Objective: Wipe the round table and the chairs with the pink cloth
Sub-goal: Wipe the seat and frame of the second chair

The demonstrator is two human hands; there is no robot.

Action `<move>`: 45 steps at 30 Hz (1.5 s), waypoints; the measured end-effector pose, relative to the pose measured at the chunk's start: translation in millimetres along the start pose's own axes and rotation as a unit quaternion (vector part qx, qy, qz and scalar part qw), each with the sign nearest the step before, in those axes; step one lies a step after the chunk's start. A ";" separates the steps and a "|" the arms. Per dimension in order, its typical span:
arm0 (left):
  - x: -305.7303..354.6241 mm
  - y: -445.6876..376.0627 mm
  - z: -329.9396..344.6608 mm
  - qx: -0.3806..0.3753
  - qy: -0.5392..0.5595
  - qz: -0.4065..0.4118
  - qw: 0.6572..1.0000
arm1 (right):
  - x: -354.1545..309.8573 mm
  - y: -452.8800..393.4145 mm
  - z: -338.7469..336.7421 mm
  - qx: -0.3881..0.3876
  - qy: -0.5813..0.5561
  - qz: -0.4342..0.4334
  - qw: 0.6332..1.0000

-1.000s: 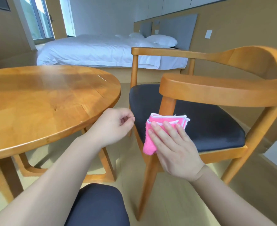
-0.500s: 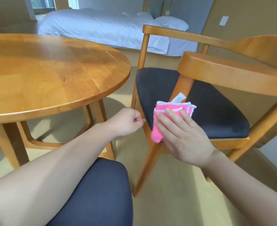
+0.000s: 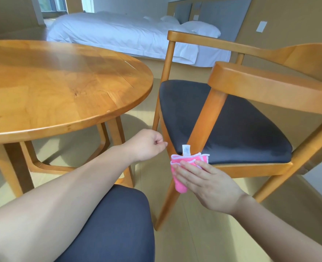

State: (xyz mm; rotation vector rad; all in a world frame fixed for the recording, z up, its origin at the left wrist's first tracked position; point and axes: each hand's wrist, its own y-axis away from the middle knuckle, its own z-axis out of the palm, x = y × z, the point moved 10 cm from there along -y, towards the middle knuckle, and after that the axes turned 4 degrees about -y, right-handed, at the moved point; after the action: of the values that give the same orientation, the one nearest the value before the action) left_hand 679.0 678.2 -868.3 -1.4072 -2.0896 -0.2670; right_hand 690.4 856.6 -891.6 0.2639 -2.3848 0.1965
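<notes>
The folded pink cloth [image 3: 182, 172] with a white label lies against the near front leg of the wooden armchair [image 3: 270, 87], at the level of its dark seat edge. My right hand [image 3: 207, 183] presses the cloth onto that leg with straight fingers. My left hand [image 3: 147, 145] hovers in the air just left of the chair, fingers curled into a loose fist with nothing in it. The round wooden table [image 3: 52, 91] stands to the left, its top bare.
A dark trouser knee [image 3: 109, 224] fills the lower middle. A white bed [image 3: 130, 35] with pillows stands behind the table and chair. A tan wall with a white switch plate [image 3: 261, 26] runs along the right. Light wooden floor lies between the furniture.
My right hand has slid the cloth down the chair leg, from beside the seat to its lower edge. The view has tilted downward. My left hand stays curled beside the chair.
</notes>
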 end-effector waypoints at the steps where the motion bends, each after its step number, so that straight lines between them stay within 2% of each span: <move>1: 0.0 0.3 0.2 0.001 0.001 0.002 1.000 | 3.9 -0.1 -4.7 0.008 -0.003 -0.005 1.000; 5: 0.1 0.9 -0.4 -0.001 0.014 0.007 1.000 | 40.8 -4.2 -37.0 0.056 -0.010 0.005 0.998; 11: -2.3 0.4 2.6 0.000 0.008 0.000 1.000 | 103.7 -11.3 -89.9 0.111 0.041 0.071 0.990; 18: -0.4 -2.4 2.5 -0.003 0.009 -0.002 1.000 | 110.5 -11.7 -105.0 0.168 0.025 0.101 0.980; 22: 0.0 0.1 3.7 -0.007 0.013 -0.002 1.000 | 92.2 -11.0 -83.0 0.131 0.022 0.088 0.987; 29: 18.6 7.7 -2.8 -0.004 0.011 0.041 0.999 | 14.6 10.9 -10.6 -0.025 0.004 -0.069 0.997; 33: 39.4 13.5 -9.1 -0.008 -0.004 0.081 0.997 | 11.6 27.2 -8.1 0.000 -0.070 -0.072 0.995; 36: 55.4 20.3 -10.0 -0.022 -0.011 0.113 0.993 | 11.1 34.2 -11.5 0.012 -0.078 -0.072 0.994; 40: 83.1 34.0 -12.3 -0.034 -0.048 0.181 0.982 | 14.1 50.7 -8.7 -0.004 -0.075 -0.071 0.995; 45: 131.5 53.3 -11.5 -0.044 -0.140 0.278 0.949 | 30.9 78.7 -2.1 -0.039 -0.088 -0.045 0.994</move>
State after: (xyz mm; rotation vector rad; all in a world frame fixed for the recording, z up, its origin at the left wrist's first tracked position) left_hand 696.9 796.8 -791.6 -2.1189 -1.8013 0.0791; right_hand 650.3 929.1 -874.4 0.3629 -2.5415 0.0388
